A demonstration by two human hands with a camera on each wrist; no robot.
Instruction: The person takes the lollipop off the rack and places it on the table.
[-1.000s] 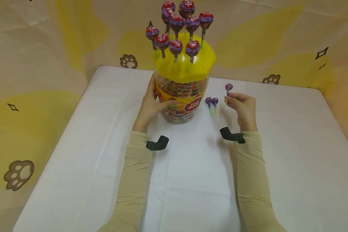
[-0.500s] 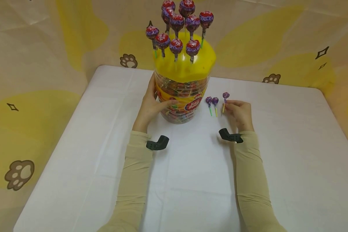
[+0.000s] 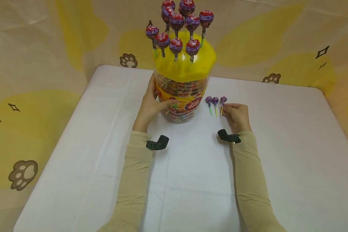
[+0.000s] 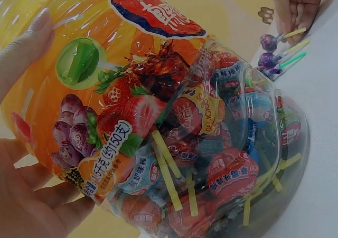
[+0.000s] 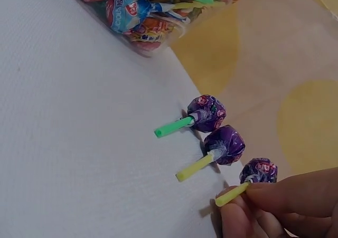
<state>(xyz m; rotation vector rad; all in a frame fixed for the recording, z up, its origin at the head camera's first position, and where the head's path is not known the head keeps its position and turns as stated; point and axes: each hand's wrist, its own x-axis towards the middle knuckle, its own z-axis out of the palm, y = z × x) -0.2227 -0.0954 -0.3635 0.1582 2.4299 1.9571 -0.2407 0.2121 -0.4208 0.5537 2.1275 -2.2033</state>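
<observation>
A purple-wrapped lollipop [image 5: 260, 170] with a yellow stick is pinched between the thumb and fingers of my right hand [image 3: 238, 116], low over the table. Beside it, a lollipop with a yellow stick [image 5: 226, 144] and one with a green stick [image 5: 207, 113] lie in a row on the white cloth. My left hand [image 3: 151, 104] grips the side of a big clear candy jar [image 3: 181, 100], its thumb across the label. Inside the jar, wrapped lollipops show in the left wrist view. Several red and purple lollipops [image 3: 192, 47] stand upright in the jar's yellow lid [image 3: 183, 72].
A white cloth covers the table [image 3: 188, 180]. Behind it hangs a yellow and beige patterned backdrop [image 3: 255, 35] with paw prints. Each sleeve carries a black wrist mount, one on the left [image 3: 157, 143] and one on the right [image 3: 229, 136].
My right hand has moved left and down with its lollipop, bringing it beside the two lying ones. The left hand still holds the jar in the same place.
</observation>
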